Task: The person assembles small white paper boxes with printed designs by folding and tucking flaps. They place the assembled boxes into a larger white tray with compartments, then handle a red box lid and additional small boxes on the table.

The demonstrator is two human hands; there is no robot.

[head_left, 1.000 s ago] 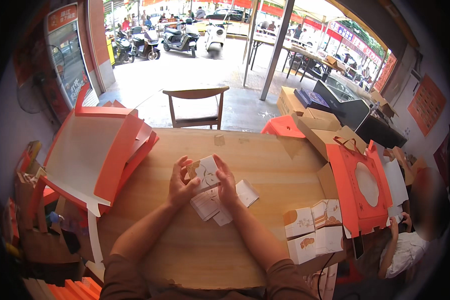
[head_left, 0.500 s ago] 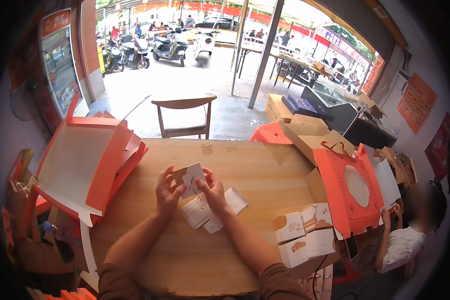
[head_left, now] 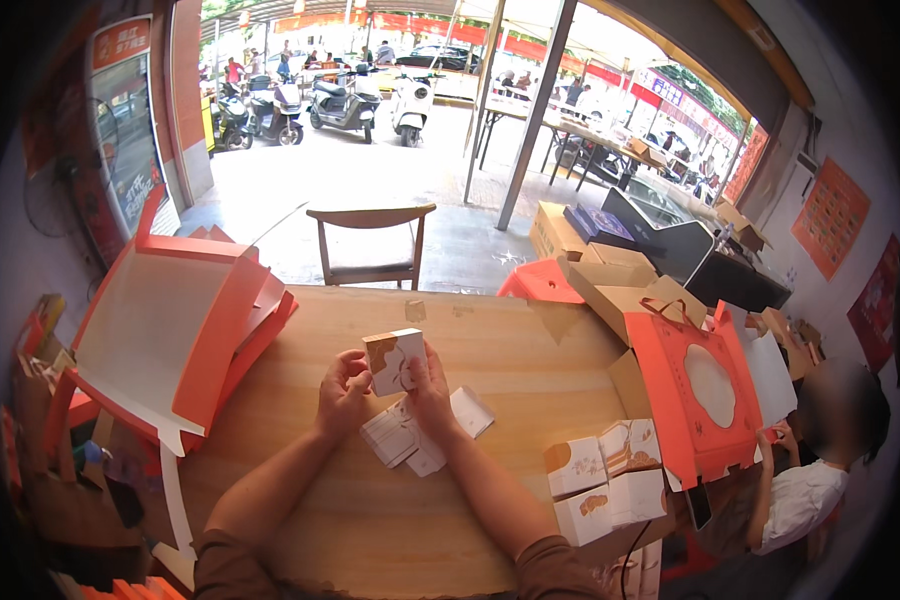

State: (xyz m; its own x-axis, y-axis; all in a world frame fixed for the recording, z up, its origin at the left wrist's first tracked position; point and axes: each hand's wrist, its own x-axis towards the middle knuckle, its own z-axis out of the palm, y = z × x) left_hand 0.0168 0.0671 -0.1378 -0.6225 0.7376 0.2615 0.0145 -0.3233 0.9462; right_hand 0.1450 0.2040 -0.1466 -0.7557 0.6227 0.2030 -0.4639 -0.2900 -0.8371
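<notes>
A small white folding paper box [head_left: 394, 358] with a gold corner and line pattern stands tilted above the table. My right hand [head_left: 430, 392] grips it by its right side, thumb across the front face. Beside its left edge is my left hand [head_left: 342, 392], fingers loosely curled and apart, with nothing seen between them. Whether those fingertips touch the box's edge is hard to make out. Beneath my hands, several flat white box pieces [head_left: 390, 436] lie overlapping on the wooden table [head_left: 300, 500]; my right wrist partly covers them. Another flat piece [head_left: 472, 412] lies right of that wrist.
Several formed white-and-gold boxes [head_left: 610, 478] sit at the table's right edge. A red carton [head_left: 692, 385] stands behind them, near a seated person [head_left: 805, 505]. Large red-and-white cartons [head_left: 165, 330] are stacked at left. A wooden chair [head_left: 372, 240] faces the far edge.
The small box has turned more upright and its thickness shows. My left hand has come off its face and drawn slightly left; my right hand keeps hold of it.
</notes>
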